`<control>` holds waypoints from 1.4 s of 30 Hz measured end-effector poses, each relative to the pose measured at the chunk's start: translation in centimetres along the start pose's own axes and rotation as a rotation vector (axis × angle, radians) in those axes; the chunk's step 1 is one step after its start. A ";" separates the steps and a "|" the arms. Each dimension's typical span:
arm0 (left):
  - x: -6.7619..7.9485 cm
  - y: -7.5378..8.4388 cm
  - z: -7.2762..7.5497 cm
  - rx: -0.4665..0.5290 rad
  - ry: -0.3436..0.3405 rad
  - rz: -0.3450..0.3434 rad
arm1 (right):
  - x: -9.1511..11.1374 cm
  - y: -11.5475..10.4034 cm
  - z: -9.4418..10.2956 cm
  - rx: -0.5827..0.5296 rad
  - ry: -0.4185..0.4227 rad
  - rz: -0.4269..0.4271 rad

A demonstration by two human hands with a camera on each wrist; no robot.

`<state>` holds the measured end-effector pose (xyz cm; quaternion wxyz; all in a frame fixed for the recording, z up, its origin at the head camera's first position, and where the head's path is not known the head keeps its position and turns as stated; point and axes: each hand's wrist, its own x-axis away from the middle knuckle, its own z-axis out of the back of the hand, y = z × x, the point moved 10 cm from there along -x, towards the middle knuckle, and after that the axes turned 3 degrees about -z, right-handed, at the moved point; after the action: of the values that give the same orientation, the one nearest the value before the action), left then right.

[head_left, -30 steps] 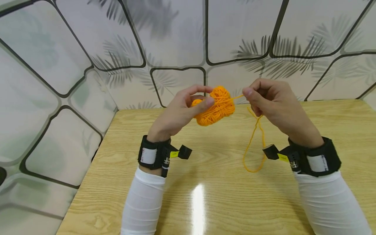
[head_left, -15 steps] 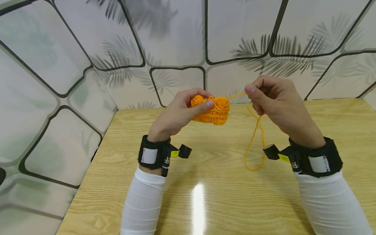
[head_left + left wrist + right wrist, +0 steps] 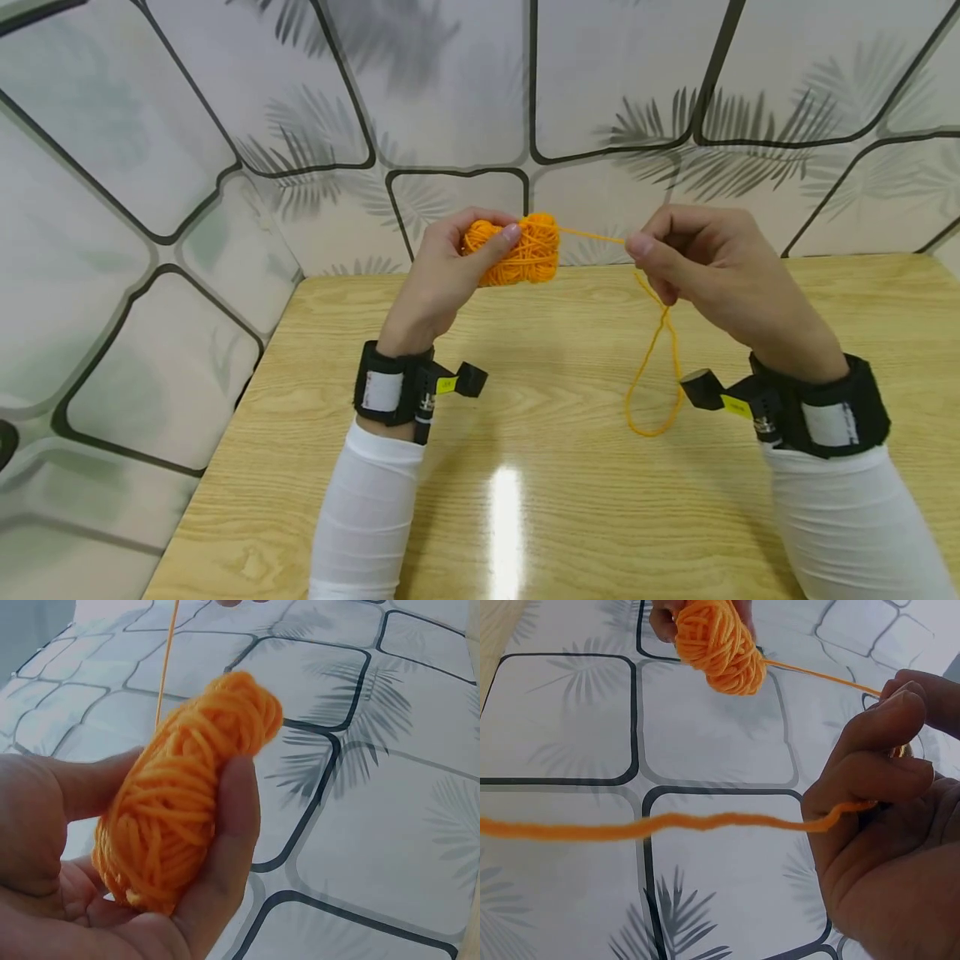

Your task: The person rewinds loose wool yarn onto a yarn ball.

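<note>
My left hand [image 3: 442, 271] holds an orange skein of yarn [image 3: 536, 250] between thumb and fingers, above the far part of the table. In the left wrist view the wound skein [image 3: 176, 795] lies between the thumb and a finger. A taut strand of yarn [image 3: 592, 236] runs from the skein's right end to my right hand [image 3: 708, 271], which pinches it between thumb and forefinger. Below that hand hangs a loose loop of yarn [image 3: 632, 392]. In the right wrist view, a length of yarn [image 3: 727, 820] comes out from under the curled fingers.
A wooden table [image 3: 555, 500] stretches below both hands. Behind it stands a wall [image 3: 457, 92] patterned with dark lines and leaves. Black straps with small cameras circle both wrists, the left wrist camera [image 3: 471, 380] and the right wrist camera [image 3: 701, 390].
My left hand has moved slightly left and up with the skein, which has turned in the grip. The strand between the hands has grown longer. My right hand has shifted slightly right.
</note>
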<state>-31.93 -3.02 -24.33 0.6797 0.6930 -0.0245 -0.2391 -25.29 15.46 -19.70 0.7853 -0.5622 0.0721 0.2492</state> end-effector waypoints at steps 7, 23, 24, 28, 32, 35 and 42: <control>0.0 0.4 -0.1 -0.115 -0.034 -0.039 | 0.0 -0.7 2.2 -0.368 0.212 0.155; -0.3 -0.6 1.6 -0.035 0.039 0.009 | 0.5 0.0 6.6 -0.578 0.551 0.274; -0.4 -0.5 1.6 -0.019 0.036 0.012 | 0.5 0.4 6.8 -0.560 0.557 0.240; -0.2 -0.2 0.6 0.049 -0.042 0.016 | 0.1 2.8 6.3 -0.194 0.461 -0.082; 0.4 0.5 -0.9 0.065 -0.147 0.023 | -0.5 4.5 2.8 0.329 0.120 -0.277; 0.7 1.0 -1.8 0.018 -0.174 0.008 | -1.0 4.1 -0.7 0.355 -0.072 -0.191; 0.8 2.1 -2.5 -0.054 -0.161 -0.068 | -1.0 4.4 -4.7 0.195 -0.199 -0.200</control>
<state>-29.73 -1.09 -22.68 0.6855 0.6535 -0.0490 -0.3174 -27.41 11.92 -24.70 0.8603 -0.4600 -0.0384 0.2163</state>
